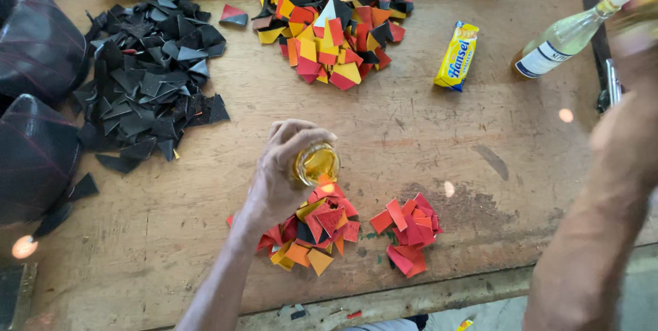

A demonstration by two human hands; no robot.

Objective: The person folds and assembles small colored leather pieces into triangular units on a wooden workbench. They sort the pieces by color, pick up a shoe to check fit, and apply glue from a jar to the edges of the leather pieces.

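At 9 o'clock on the table point(480, 139), black scraps point(147, 77), untouched, beside dark bags point(38, 50). Near centre, left hand point(281, 173) clamped round a jar point(317, 164) from above, fingers wrapped about its rim. Jar: small, clear glass, open-mouthed, yellow liquid inside, held just over the 12 o'clock edge of a small mixed pile point(312, 231) of red, orange and yellow pieces. Seemingly mid-carry with the jar; next calls for keeping it level and clear of the pieces below. At 12 o'clock, a big mixed heap point(332, 19). At 5 o'clock, a small red pile point(408, 235). At 1 o'clock, a yellow packet point(456, 55), then a clear bottle point(558, 42) lying tilted. At 2 o'clock, right hand point(634, 64) raised and blurred; grip impossible to tell.
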